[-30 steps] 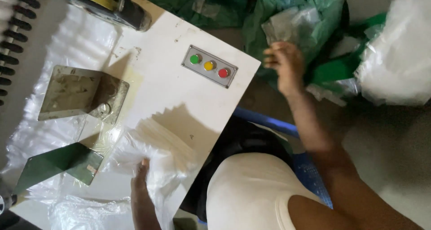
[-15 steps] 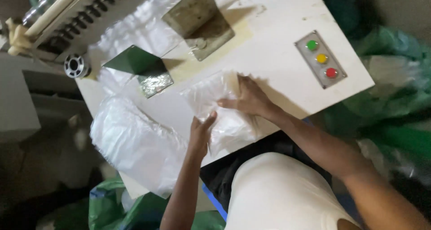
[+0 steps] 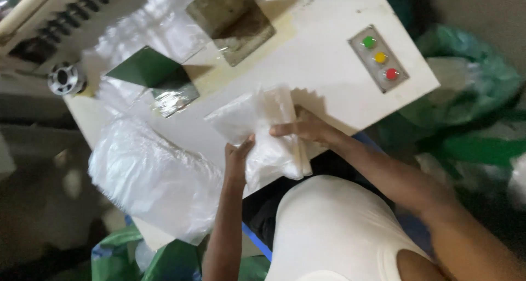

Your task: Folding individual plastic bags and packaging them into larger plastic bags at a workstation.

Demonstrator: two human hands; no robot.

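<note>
While both hands grip it, plastic bag stack (image 3: pixel 268 133) long axis toward person, left hand (image 3: pixel 238 157), right hand (image 3: pixel 307 128)

White table (image 3: pixel 329 67) bears clear plastic bags (image 3: pixel 153 171) (crumpled) and a three-button panel (image 3: pixel 379 58).

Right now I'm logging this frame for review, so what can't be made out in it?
- What the clear plastic bag contains: head view, hidden by the crinkled film and both hands.
- Left hand palm: turned away; its fingers are behind the bag.
- Right hand fingers: partly under the film.
- Metal roller and the machine behind it: blurred, cut off by the left edge.
- Green sacks: blurred; contents unclear.
</note>
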